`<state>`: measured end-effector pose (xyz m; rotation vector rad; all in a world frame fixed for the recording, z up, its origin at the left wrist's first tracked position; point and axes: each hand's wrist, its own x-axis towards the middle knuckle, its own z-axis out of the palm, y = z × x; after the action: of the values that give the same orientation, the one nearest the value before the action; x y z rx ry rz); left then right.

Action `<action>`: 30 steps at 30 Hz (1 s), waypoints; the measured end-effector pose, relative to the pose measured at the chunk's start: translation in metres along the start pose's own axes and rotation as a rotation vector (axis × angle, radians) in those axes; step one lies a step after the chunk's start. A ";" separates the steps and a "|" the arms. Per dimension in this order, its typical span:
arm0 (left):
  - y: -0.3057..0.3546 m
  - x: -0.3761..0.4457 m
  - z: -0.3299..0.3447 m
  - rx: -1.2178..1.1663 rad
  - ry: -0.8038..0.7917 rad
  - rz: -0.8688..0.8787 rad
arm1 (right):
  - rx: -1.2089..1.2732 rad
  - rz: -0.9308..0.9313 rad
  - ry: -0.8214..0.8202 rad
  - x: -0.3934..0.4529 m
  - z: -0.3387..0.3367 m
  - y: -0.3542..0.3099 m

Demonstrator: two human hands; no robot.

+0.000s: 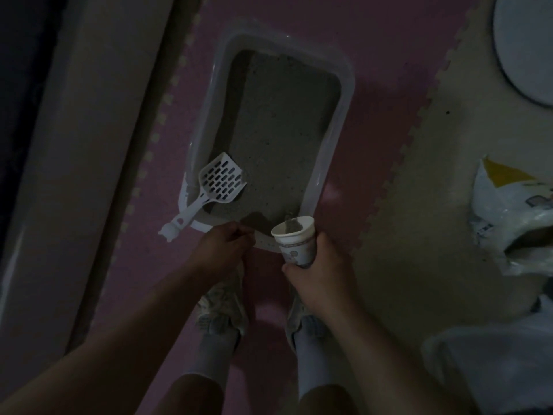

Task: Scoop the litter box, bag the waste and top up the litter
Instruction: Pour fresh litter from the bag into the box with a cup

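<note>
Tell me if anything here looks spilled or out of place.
Nothing looks spilled. The scoop lies propped across the litter box rim, handle hanging outside. The right hand tips a paper cup of litter toward the box.

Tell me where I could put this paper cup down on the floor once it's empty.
Bare cream mat lies between the litter box and the litter bag, right beside your right hand. Pink mat beyond the box's far end is bare too. It's crowded at the near rim, around the scoop, your left hand and your feet.
</note>
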<state>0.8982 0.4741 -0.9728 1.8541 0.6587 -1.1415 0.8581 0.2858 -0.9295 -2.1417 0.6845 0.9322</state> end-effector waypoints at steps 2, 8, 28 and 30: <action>-0.001 -0.001 0.000 0.003 0.007 0.000 | -0.038 -0.007 -0.004 -0.002 0.008 0.000; -0.004 -0.003 0.000 0.005 0.008 0.008 | -0.075 -0.001 0.024 -0.007 0.015 0.003; -0.006 -0.003 -0.008 0.025 0.010 0.019 | -0.024 0.010 0.007 -0.004 0.006 0.002; -0.006 -0.003 -0.008 0.036 0.018 0.022 | -0.020 -0.007 0.010 -0.004 0.001 0.000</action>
<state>0.8959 0.4843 -0.9703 1.8994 0.6305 -1.1304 0.8549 0.2869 -0.9267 -2.1663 0.6751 0.9284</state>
